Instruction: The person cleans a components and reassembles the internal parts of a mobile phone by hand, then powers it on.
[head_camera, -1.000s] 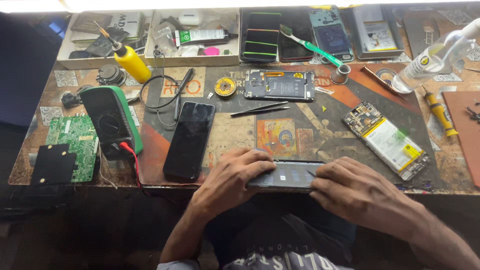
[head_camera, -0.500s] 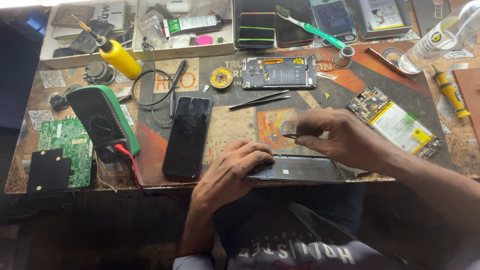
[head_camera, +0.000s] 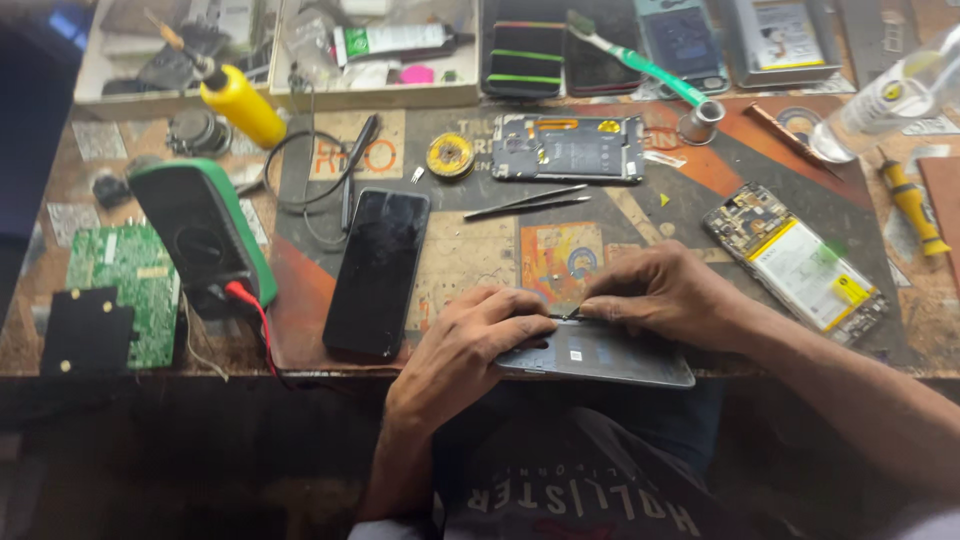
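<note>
Scene: a person bends over a cluttered repair bench, seen from a head-worn camera.
Left hand: fingers pressed down on the left end of a dark phone panel, pinning it flat.
Right hand: fingertips pinched together on a thin, dark tool tip at the panel's top edge; the tool itself is too small to identify.
Panel's place: at the near edge of the bench, centre, partly overhanging toward the person's lap.
Beside it: a black phone lies face up just left of the left hand, apart from it.
Farther back: tweezers and a stripped phone frame toward the far edge; an opened phone with a battery on the right side.
Left side: a green meter with a red lead, and a green circuit board near the left edge.
Far edge: a yellow-handled iron and a green toothbrush.
Doing it well: judged from the grip, the job wants steady downward pressure from the left hand, a shallow tool angle, and small moves so the overhanging panel neither flexes nor slips off the edge.
</note>
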